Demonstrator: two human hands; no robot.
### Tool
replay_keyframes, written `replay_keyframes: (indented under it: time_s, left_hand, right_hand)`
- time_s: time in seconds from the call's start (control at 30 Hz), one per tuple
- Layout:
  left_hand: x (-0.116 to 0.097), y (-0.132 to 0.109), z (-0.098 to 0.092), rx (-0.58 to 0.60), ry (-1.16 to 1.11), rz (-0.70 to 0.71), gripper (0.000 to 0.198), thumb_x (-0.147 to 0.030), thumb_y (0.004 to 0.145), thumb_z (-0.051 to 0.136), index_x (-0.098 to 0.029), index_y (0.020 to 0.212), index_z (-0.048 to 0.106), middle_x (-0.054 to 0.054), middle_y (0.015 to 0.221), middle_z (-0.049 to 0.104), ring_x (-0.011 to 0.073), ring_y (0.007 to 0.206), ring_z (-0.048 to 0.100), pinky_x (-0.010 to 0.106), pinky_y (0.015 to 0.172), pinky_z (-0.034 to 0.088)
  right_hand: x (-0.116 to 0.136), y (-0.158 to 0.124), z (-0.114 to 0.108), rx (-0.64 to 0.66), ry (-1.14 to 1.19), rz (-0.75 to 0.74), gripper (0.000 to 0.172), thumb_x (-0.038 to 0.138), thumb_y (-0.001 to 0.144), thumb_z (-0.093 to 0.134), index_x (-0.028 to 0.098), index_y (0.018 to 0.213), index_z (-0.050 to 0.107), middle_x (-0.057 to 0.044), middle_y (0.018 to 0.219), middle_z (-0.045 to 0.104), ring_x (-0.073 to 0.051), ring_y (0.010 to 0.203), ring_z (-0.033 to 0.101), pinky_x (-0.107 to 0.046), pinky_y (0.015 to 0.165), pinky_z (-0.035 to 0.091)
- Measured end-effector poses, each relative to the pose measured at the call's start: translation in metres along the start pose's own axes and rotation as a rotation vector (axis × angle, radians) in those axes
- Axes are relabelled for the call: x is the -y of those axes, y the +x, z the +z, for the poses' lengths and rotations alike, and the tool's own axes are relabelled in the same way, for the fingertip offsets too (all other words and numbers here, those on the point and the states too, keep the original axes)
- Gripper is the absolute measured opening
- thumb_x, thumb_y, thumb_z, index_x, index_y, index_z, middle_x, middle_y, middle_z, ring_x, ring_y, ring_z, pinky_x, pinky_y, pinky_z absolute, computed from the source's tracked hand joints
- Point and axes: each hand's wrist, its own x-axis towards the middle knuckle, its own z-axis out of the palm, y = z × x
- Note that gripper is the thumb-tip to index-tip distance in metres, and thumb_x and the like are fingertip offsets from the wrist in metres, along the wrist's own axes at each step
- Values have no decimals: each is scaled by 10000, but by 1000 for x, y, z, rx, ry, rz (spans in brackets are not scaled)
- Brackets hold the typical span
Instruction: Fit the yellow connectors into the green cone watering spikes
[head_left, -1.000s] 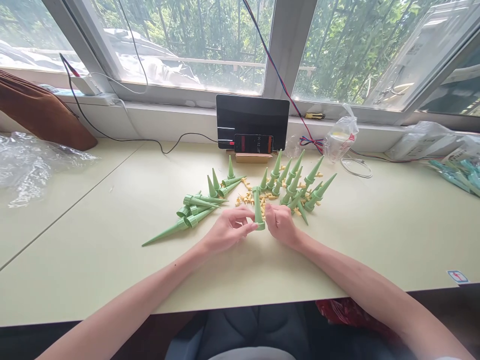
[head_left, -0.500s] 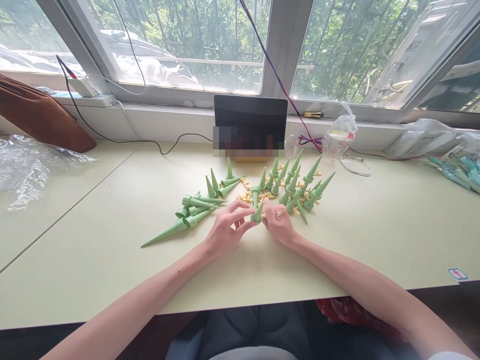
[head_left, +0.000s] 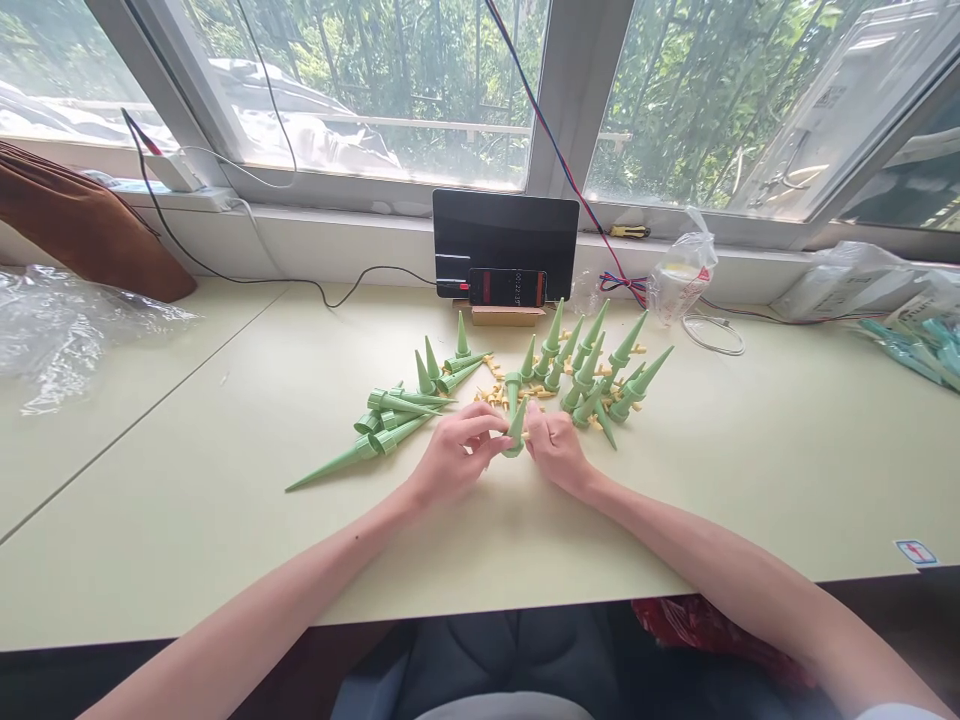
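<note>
A green plastic watering spike [head_left: 516, 432] stands point up between my hands, low over the table. My left hand [head_left: 459, 450] pinches its base from the left, thumb and fingers closed on it. On the other side my right hand [head_left: 559, 448] is curled around a small yellow valve [head_left: 526, 436], whose tip meets the spike's base; most of the valve is hidden by the fingers. Just behind stands another spike [head_left: 512, 385], point down. Loose yellow valves [head_left: 491, 397] lie behind my hands. Spikes with yellow valves [head_left: 589, 365] stand grouped at the right.
Several spikes without visible valves [head_left: 390, 420] lie at the left. Behind, a phone [head_left: 507, 287] rests on a small cardboard stand [head_left: 508, 316] before a dark tablet [head_left: 502, 225]. A bagged cup [head_left: 681, 280] and clear plastic wrap [head_left: 75, 330] sit farther out.
The spike between my hands has tipped more upright, and my left fingers have closed in on its base. My right hand stays nearly in place. The view has shifted slightly.
</note>
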Motion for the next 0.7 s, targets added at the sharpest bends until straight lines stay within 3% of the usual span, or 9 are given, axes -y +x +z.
replay_keyframes:
  time_s: [0.27,0.47,0.57,0.7]
  left_hand:
    - [-9,1,-2,60,-238,-194,270,-393,865,663,-131,819,709,32,825,565,51,506,515,187,424,446]
    - [-8,1,-5,175,-373,-399,356,-476,851,657,-132,760,660,-36,505,487,61,427,427,192,430,360]
    - [-4,1,-7,240,-493,-449,392,-497,836,667,-122,726,649,-18,531,505,66,459,422,198,442,334]
    - [-4,2,-8,301,-704,-635,387,-448,780,741,-114,655,590,-35,539,427,52,458,354,192,435,253]
  right_hand:
    - [-1,1,0,0,-129,-186,526,364,1040,269,224,543,166,56,439,227,-78,401,199,-275,433,209]
    - [-2,0,-4,-1,-273,-414,542,269,1061,231,203,525,189,40,446,301,-81,409,237,-271,466,228]
    - [-2,1,-8,-4,-388,-535,555,237,1063,224,190,511,245,31,466,329,-84,425,237,-280,478,204]
    - [0,2,-13,-23,-488,-715,533,204,1055,235,193,526,296,41,479,290,-93,436,191,-291,476,169]
